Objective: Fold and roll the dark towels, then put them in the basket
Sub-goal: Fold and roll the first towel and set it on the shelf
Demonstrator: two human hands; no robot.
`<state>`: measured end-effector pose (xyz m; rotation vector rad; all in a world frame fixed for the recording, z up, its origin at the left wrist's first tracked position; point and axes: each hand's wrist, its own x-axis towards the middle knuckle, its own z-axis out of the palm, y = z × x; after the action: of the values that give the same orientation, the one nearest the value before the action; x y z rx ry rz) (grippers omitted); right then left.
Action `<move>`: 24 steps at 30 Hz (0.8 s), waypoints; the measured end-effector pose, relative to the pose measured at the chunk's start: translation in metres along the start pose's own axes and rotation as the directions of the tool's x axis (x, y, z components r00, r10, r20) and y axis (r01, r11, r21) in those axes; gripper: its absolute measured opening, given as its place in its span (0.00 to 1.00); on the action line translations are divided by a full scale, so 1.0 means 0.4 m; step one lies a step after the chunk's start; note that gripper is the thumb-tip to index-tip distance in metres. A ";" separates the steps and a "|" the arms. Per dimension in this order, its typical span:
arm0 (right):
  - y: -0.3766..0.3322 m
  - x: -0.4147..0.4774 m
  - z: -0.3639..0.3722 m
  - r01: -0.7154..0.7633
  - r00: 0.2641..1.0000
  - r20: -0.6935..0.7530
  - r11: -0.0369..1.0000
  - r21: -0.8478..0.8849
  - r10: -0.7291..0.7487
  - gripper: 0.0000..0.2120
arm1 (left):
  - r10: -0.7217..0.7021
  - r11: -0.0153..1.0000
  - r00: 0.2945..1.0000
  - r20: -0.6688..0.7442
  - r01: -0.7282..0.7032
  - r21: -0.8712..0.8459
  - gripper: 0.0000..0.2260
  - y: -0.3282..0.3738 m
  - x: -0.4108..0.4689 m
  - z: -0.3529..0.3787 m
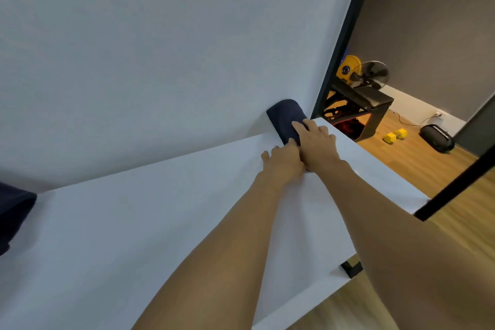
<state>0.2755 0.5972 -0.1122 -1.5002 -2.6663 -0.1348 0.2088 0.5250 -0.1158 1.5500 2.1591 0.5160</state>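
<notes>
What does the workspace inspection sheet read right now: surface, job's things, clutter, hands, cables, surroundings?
Surface: white table, white backdrop behind it.
Job's things: rolled dark towel at the far right corner, against the backdrop; another dark cloth cut off at the left edge; basket not in view.
Clutter: nothing seen.
Hands: right hand lies flat-fingered on the roll; left hand touches its near end, grip unclear.
Cables: one thin cable on the floor, off the table.
Surroundings: wooden floor, fan, yellow dumbbells.
</notes>
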 end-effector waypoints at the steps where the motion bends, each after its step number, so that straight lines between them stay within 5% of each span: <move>1: 0.004 0.001 0.001 -0.004 1.000 -0.002 0.999 0.031 0.004 0.30 | -0.008 1.000 1.000 0.009 0.008 0.012 0.31 0.000 0.004 0.005; 10: -0.005 -0.008 -0.063 -0.051 0.997 -0.043 0.979 0.197 0.060 0.26 | -0.006 0.992 0.998 -0.061 -0.001 -0.126 0.16 -0.001 -0.015 -0.055; 15: -0.104 -0.037 -0.123 0.124 0.975 -0.208 0.974 0.190 -0.084 0.23 | 0.024 0.993 0.994 -0.103 -0.036 -0.115 0.15 -0.059 -0.088 -0.152; 19: -0.320 -0.105 -0.154 0.343 0.936 -0.223 0.837 0.426 -0.271 0.25 | -0.028 0.999 0.978 -0.205 0.032 0.016 0.23 -0.204 -0.225 -0.266; 24: -0.644 -0.237 -0.158 0.544 0.809 -0.206 0.568 0.618 -0.550 0.23 | -0.245 0.879 0.906 -0.344 0.358 0.316 0.15 -0.441 -0.466 -0.389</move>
<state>0.1058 0.3763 -0.0698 -0.4253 -2.6373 0.7125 0.0374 0.2865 -0.0551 1.3263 2.8053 0.2492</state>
